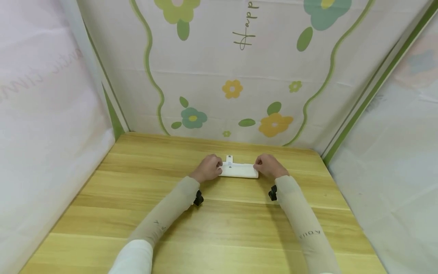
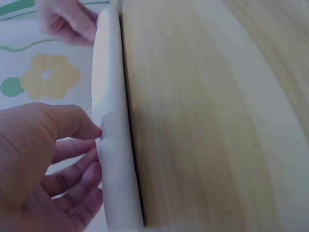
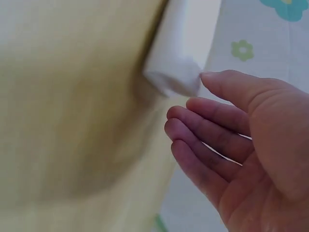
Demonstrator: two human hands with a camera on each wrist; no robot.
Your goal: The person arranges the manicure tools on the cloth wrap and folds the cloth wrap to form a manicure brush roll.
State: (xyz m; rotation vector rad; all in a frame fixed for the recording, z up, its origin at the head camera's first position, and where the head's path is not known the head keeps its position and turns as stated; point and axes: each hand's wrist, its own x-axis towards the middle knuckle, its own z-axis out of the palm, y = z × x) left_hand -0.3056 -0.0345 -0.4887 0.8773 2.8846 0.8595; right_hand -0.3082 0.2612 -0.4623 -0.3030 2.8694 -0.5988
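A white roll point(image 1: 241, 171) with a finely ribbed surface lies on the wooden table. A short snap strap point(image 1: 229, 159) sticks out behind it near the left end, with metal studs. My left hand point(image 1: 208, 168) holds the left part; in the left wrist view its thumb and curled fingers meet the back edge of the white roll point(image 2: 113, 145). My right hand point(image 1: 270, 166) is at the right end. In the right wrist view its thumb touches the rim of the white roll point(image 3: 178, 58), while the relaxed fingers sit just below, with a gap to the thumb.
A pale curtain point(image 1: 212, 68) printed with flowers rises behind the table's far edge. Similar cloth hangs on the left point(image 1: 48, 125) and right point(image 1: 397, 160). Bare wooden tabletop point(image 1: 232, 228) stretches in front of the roll, between both forearms.
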